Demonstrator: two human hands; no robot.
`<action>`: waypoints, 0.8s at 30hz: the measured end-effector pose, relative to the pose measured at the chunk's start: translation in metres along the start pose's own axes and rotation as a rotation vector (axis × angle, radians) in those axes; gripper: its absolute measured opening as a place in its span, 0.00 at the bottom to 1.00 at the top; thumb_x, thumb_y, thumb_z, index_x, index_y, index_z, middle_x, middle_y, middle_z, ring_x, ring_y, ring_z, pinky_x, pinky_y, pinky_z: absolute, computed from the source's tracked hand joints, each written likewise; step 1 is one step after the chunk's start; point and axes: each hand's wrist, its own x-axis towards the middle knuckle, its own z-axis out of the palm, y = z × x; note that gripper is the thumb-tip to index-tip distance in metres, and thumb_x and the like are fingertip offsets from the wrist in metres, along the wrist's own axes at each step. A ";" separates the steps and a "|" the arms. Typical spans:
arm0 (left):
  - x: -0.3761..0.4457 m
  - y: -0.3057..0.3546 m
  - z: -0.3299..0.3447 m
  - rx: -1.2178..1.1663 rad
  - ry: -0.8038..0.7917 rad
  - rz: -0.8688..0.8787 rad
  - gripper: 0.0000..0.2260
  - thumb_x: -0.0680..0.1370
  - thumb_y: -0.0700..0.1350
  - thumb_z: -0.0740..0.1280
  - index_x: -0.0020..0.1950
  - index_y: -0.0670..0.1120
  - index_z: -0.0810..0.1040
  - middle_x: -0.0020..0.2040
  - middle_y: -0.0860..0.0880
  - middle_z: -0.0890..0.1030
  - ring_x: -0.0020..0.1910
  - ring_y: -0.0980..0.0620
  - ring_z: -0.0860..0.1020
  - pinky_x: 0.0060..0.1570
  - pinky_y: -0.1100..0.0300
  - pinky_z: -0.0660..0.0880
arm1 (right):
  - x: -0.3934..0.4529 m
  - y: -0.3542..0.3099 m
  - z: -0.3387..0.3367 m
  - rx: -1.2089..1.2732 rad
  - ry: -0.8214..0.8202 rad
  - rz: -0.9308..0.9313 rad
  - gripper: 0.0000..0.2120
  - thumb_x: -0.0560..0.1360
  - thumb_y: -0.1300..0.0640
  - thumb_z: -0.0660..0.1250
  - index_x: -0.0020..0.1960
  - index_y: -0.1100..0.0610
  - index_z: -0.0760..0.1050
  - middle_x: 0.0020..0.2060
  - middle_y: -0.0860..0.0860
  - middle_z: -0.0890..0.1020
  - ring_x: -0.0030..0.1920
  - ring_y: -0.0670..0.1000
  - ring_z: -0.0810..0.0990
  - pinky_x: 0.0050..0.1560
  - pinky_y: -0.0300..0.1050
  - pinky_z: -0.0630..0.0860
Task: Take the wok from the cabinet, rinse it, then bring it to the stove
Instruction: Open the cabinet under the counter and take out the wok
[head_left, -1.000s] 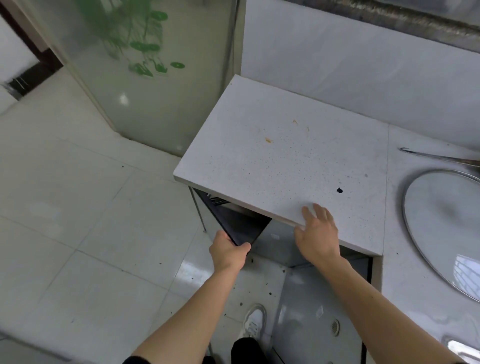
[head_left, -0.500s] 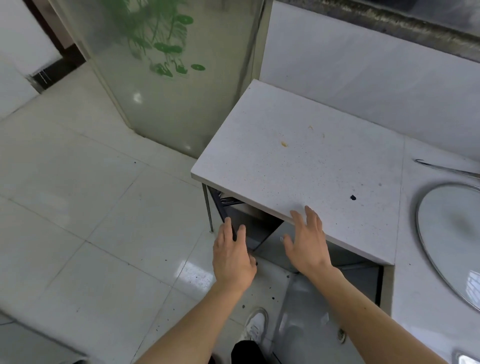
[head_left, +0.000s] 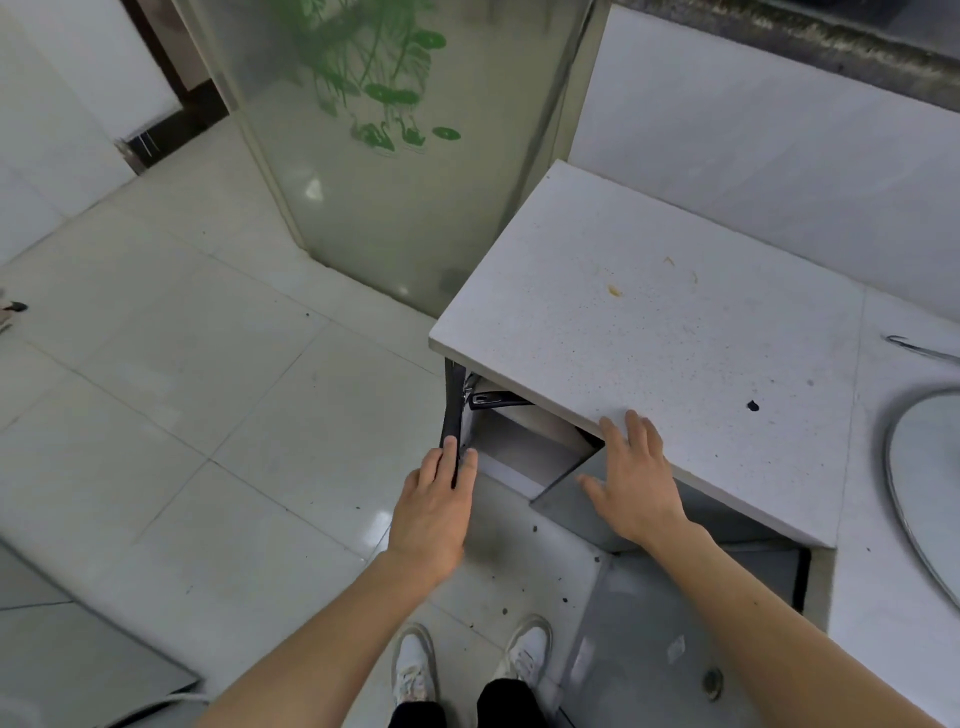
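Grey cabinet doors (head_left: 563, 457) open under the bench (head_left: 649, 322); your left hand (head_left: 434, 512) fingers touch the dark door edge, right hand (head_left: 636, 480) flat, released; wok unseen; retrieval, rinse, stove all remain.
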 end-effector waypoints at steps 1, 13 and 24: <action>-0.002 -0.007 -0.001 0.023 0.010 0.006 0.48 0.68 0.39 0.73 0.77 0.46 0.43 0.79 0.42 0.43 0.76 0.41 0.49 0.72 0.48 0.58 | 0.000 -0.001 0.001 -0.007 -0.001 0.001 0.37 0.77 0.45 0.64 0.76 0.55 0.50 0.77 0.61 0.48 0.77 0.63 0.44 0.77 0.57 0.52; 0.004 -0.053 -0.007 0.049 -0.009 0.012 0.40 0.72 0.60 0.67 0.76 0.51 0.51 0.78 0.43 0.40 0.75 0.41 0.49 0.72 0.45 0.59 | -0.003 -0.003 0.002 -0.047 0.013 0.033 0.39 0.75 0.44 0.65 0.77 0.55 0.48 0.77 0.60 0.47 0.77 0.62 0.43 0.77 0.56 0.51; 0.010 -0.048 -0.019 0.087 -0.078 -0.072 0.34 0.73 0.58 0.66 0.74 0.51 0.56 0.78 0.41 0.46 0.72 0.40 0.54 0.69 0.46 0.61 | -0.005 0.008 -0.004 0.052 -0.076 -0.028 0.39 0.77 0.45 0.64 0.78 0.51 0.44 0.78 0.55 0.43 0.78 0.57 0.39 0.77 0.55 0.49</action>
